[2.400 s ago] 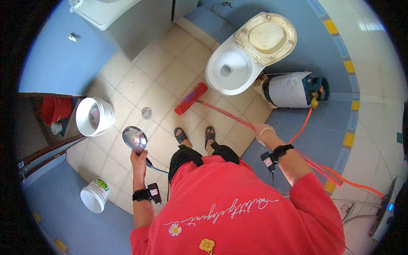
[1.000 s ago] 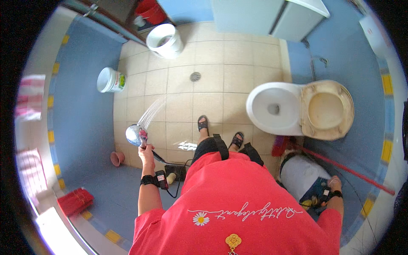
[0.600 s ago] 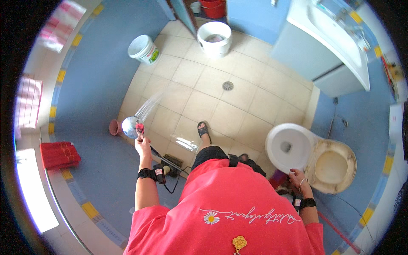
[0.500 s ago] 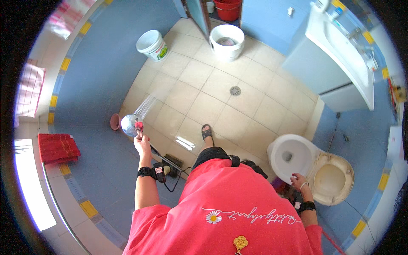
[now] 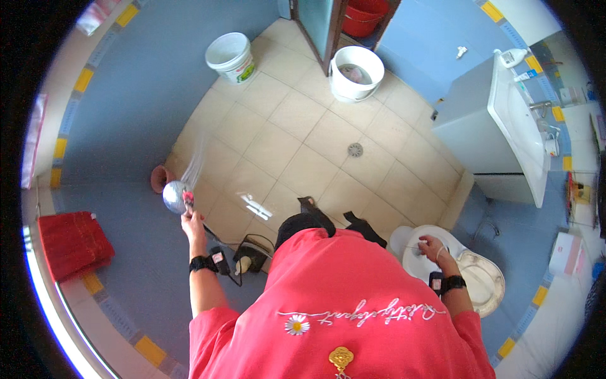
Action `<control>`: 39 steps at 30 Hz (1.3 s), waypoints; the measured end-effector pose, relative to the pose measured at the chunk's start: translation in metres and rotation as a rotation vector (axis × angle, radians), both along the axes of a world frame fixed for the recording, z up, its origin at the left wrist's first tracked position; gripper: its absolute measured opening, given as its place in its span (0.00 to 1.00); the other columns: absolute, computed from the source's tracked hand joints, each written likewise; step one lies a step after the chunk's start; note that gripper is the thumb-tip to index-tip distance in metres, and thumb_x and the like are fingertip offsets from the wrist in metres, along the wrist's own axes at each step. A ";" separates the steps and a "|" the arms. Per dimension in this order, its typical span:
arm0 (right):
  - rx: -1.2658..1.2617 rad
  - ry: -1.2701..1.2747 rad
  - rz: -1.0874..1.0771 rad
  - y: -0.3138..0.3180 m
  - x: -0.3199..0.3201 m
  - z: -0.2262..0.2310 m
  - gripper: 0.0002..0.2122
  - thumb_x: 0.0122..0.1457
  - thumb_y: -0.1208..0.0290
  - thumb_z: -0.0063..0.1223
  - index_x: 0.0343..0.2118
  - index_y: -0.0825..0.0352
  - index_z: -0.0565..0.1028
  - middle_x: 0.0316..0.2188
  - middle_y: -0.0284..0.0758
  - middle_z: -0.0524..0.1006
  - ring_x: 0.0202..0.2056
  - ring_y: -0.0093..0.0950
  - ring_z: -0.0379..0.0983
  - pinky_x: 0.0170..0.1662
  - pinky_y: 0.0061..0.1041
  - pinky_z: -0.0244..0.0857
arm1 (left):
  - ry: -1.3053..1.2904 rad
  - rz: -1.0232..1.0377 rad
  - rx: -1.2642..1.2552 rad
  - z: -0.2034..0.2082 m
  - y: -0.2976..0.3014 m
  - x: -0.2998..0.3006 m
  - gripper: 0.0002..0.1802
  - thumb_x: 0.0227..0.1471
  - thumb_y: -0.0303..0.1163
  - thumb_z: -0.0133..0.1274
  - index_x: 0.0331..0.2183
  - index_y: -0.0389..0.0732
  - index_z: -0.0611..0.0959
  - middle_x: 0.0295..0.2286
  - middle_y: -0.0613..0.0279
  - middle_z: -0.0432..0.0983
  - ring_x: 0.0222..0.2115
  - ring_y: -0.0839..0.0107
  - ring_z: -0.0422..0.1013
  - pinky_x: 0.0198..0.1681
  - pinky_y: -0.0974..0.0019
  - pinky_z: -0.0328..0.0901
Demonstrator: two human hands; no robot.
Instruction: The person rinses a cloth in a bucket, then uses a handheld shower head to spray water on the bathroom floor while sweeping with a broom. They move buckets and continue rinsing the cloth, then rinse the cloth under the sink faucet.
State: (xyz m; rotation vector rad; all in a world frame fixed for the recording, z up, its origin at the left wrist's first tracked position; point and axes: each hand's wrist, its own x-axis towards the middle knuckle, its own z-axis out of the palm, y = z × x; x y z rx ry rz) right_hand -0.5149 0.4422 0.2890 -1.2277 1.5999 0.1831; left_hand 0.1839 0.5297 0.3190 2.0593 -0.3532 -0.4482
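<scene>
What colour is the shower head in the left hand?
Shiny silver; the shower head in the left hand shows best in the head view.

A person stands on a tiled floor, left hand holding a shower head at the left wall, right hand over the toilet at right, two buckets far, a sink far right.

Shiny metal shower head, glossy ceramic toilet, matt floor tiles.
</scene>
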 end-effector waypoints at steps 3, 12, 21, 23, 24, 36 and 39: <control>-0.045 0.077 0.054 -0.029 0.004 0.002 0.18 0.51 0.64 0.48 0.43 0.69 0.69 0.28 0.42 0.76 0.27 0.30 0.73 0.30 0.28 0.67 | 0.076 -0.063 0.025 -0.017 0.014 -0.011 0.06 0.39 0.25 0.49 0.25 0.37 0.71 0.19 0.66 0.67 0.21 0.76 0.63 0.27 0.72 0.59; 0.090 0.177 0.160 -0.114 0.016 -0.005 0.18 0.51 0.64 0.46 0.44 0.69 0.70 0.39 0.44 0.73 0.40 0.35 0.70 0.45 0.29 0.62 | 0.169 0.029 -0.116 -0.037 -0.008 -0.027 0.09 0.37 0.23 0.49 0.26 0.37 0.70 0.21 0.66 0.67 0.21 0.76 0.62 0.28 0.74 0.59; 0.153 0.141 0.108 -0.207 -0.007 -0.051 0.18 0.51 0.63 0.45 0.44 0.66 0.69 0.32 0.41 0.76 0.25 0.28 0.74 0.31 0.27 0.68 | -0.023 -0.025 -0.065 0.019 -0.112 -0.039 0.06 0.41 0.24 0.48 0.24 0.39 0.68 0.18 0.66 0.66 0.20 0.78 0.62 0.27 0.74 0.59; 0.106 0.070 0.088 -0.229 -0.015 -0.046 0.18 0.51 0.63 0.45 0.44 0.67 0.69 0.31 0.42 0.76 0.25 0.28 0.74 0.31 0.26 0.67 | -0.038 -0.004 -0.048 0.027 -0.135 -0.043 0.06 0.42 0.25 0.49 0.24 0.39 0.68 0.19 0.66 0.66 0.21 0.78 0.63 0.27 0.74 0.59; 0.096 0.038 0.076 -0.239 -0.017 -0.042 0.18 0.51 0.63 0.45 0.43 0.67 0.70 0.31 0.42 0.76 0.25 0.29 0.74 0.31 0.26 0.67 | -0.065 -0.013 -0.108 0.030 -0.147 -0.047 0.06 0.42 0.28 0.48 0.27 0.39 0.70 0.18 0.67 0.68 0.19 0.79 0.61 0.26 0.73 0.57; -0.411 -0.111 0.336 -0.434 0.122 0.074 0.16 0.54 0.64 0.47 0.44 0.66 0.68 0.29 0.39 0.75 0.30 0.28 0.72 0.35 0.25 0.65 | -0.014 -0.147 -0.172 0.051 -0.259 -0.016 0.06 0.44 0.27 0.49 0.26 0.39 0.70 0.20 0.66 0.69 0.20 0.80 0.63 0.24 0.76 0.57; -0.477 -0.135 0.320 -0.478 0.180 0.123 0.15 0.55 0.66 0.46 0.44 0.66 0.68 0.29 0.38 0.75 0.30 0.26 0.71 0.36 0.23 0.65 | -0.039 -0.168 -0.136 0.041 -0.283 0.009 0.05 0.43 0.28 0.49 0.25 0.40 0.69 0.20 0.66 0.69 0.20 0.80 0.64 0.24 0.76 0.57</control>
